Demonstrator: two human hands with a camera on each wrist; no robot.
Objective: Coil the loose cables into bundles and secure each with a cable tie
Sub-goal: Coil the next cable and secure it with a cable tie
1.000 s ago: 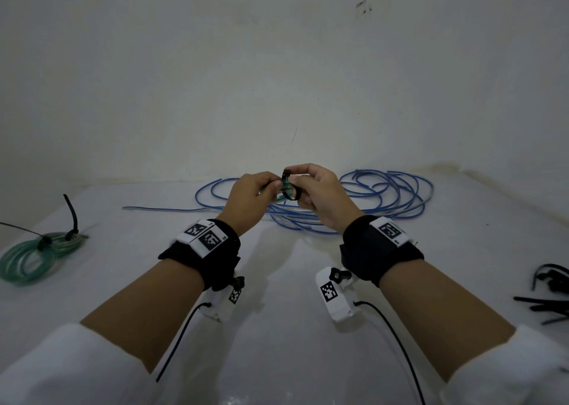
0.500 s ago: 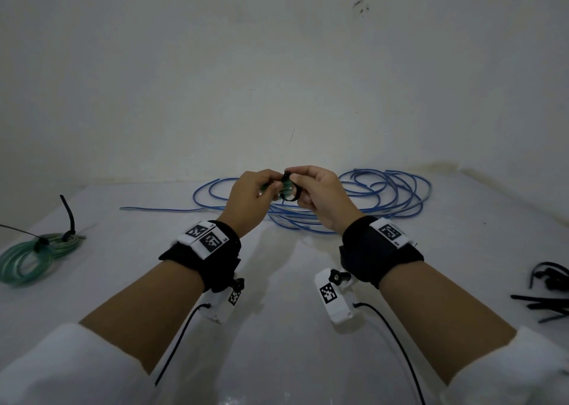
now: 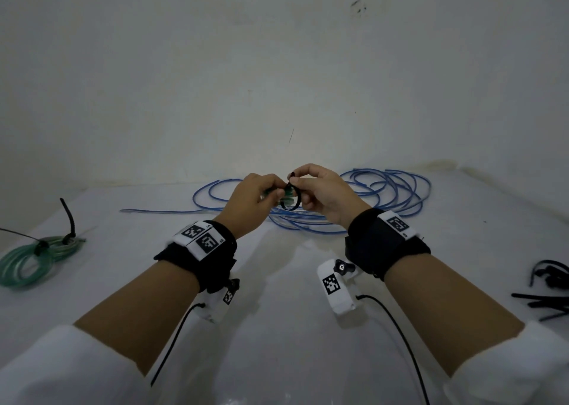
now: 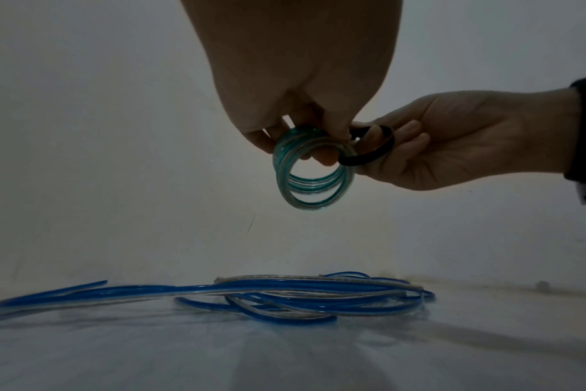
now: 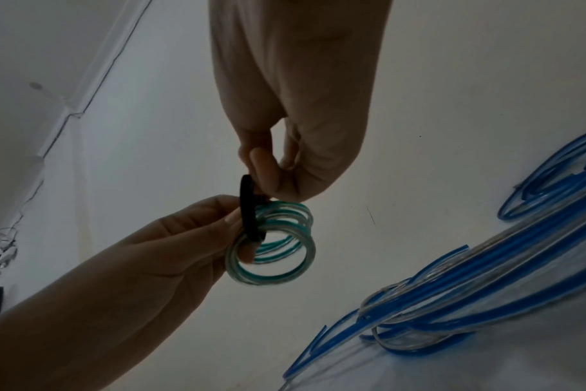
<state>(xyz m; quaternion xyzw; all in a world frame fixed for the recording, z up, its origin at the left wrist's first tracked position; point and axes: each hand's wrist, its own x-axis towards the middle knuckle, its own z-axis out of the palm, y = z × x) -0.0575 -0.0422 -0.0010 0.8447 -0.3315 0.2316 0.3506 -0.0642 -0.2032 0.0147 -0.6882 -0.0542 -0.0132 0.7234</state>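
Above the table my left hand [image 3: 260,197] pinches a small coil of green cable [image 4: 313,172], whose rings [image 5: 275,248] hang below the fingers. A black cable tie [image 4: 372,152] is looped round the coil's top edge. My right hand [image 3: 317,189] pinches that tie [image 5: 246,209] beside the coil. In the head view only a bit of the green coil [image 3: 288,194] and the tie loop [image 3: 291,200] show between the hands. A loose blue cable [image 3: 385,195] sprawls on the table behind both hands.
A tied green cable bundle [image 3: 29,261] with a black tie sticking up lies at the far left. Spare black cable ties [image 3: 548,294] lie at the right edge. The white table [image 3: 292,327] meets a white wall just behind the blue cable.
Both hands have stayed together above the table. The right hand's fingers have shifted a little on the tie, lifting its upper end slightly.
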